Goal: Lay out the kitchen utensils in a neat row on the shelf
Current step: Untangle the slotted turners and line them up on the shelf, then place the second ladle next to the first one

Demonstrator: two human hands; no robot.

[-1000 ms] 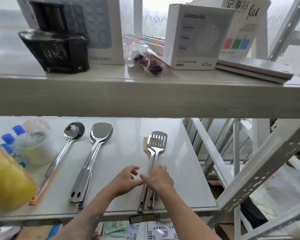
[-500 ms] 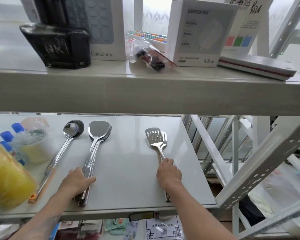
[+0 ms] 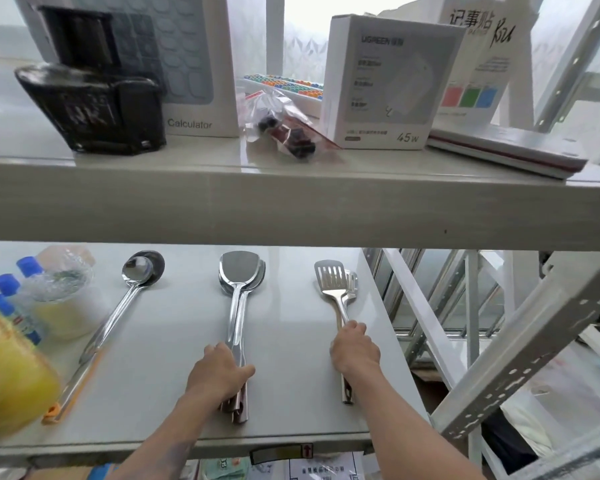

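Steel spatulas [image 3: 240, 306] gripped by left hand [image 3: 219, 374]; right hand [image 3: 355, 351] clasps shiny slotted turners [image 3: 336, 292].

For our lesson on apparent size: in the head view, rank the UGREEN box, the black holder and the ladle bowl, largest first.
1. UGREEN box
2. black holder, close to it in size, so this order is unsure
3. ladle bowl, clearly smallest

On the upper shelf we see a black holder [image 3: 94, 109], a Calculator box [image 3: 194, 64], a plastic bag [image 3: 284, 126] and a white charger box [image 3: 385, 84], while below sit blue-capped bottles [image 3: 11, 299] and a yellow container [image 3: 7, 372].
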